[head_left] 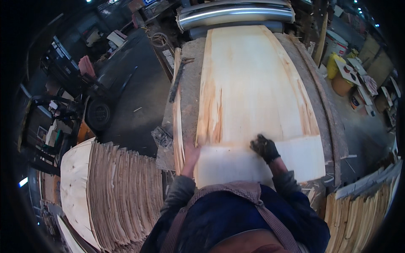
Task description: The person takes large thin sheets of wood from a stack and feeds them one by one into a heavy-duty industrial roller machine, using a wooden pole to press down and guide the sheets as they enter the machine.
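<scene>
A long pale wood veneer sheet (253, 84) with brown-streaked sides lies on the table, stretching from the far roller toward me. Across its near end is a shorter veneer piece (299, 156), close to my body. My right hand (264, 148), in a dark glove, has its fingers curled at the seam where the two meet; whether it pinches an edge cannot be made out. My bare left hand (192, 157) is at the left edge of the near piece, its fingers blurred.
Beyond the veneer spans a shiny metal roller (236, 16). A dark hammer-like tool (178, 80) lies along the table's left side. Tall veneer stacks stand at left (122, 194) and lower right (358, 219). A wheeled vehicle (98, 113) is farther left.
</scene>
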`<state>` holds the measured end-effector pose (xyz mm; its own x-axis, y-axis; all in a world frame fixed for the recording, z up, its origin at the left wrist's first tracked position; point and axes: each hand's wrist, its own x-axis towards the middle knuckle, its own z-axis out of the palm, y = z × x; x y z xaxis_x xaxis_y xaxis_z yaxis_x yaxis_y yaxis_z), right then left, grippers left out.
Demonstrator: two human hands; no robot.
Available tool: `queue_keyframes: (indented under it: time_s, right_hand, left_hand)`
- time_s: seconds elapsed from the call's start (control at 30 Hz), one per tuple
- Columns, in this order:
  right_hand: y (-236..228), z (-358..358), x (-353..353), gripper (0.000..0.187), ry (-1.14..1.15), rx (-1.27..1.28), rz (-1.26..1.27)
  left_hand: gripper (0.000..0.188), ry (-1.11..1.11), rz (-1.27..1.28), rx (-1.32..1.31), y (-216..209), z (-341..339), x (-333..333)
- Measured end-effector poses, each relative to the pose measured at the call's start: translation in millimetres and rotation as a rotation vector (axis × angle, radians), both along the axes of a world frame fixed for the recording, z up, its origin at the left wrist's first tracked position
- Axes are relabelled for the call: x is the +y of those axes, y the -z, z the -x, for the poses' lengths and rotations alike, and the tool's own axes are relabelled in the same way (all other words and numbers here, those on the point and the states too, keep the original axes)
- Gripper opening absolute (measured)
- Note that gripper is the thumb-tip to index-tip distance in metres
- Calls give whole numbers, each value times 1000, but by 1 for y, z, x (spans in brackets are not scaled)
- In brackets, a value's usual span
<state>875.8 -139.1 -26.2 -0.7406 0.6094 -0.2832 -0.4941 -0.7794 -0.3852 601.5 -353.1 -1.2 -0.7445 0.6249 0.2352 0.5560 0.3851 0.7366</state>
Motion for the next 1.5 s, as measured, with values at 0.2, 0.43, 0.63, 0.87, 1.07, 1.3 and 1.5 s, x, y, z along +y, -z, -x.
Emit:
queue_keyframes:
  time_s: [0.2,0.43,0.63,0.87,1.07,1.3,1.5]
  right_hand:
    - [-4,88,90,27,40,177,-180]
    - [-17,67,20,40,-171,-32,-209]
    - [6,-1,-44,39,-237,48,-620]
    - [1,2,8,35,4,95,-494]
    - [-13,61,78,39,70,131,-29]
    - [-42,107,144,48,120,-107,-91]
    - [-63,92,127,37,426,-438,-385]
  left_hand:
    - [82,77,318,-4,11,-67,-10]
    - [70,74,66,-171,30,-47,-18]
    - [59,114,-101,-618,-6,-46,-11]
    - [50,133,-109,-604,13,-43,-7]
    - [57,12,48,-181,8,-52,-12]
    - [57,-31,204,-150,1,-55,-8]
    - [57,-41,150,-68,7,-57,-16]
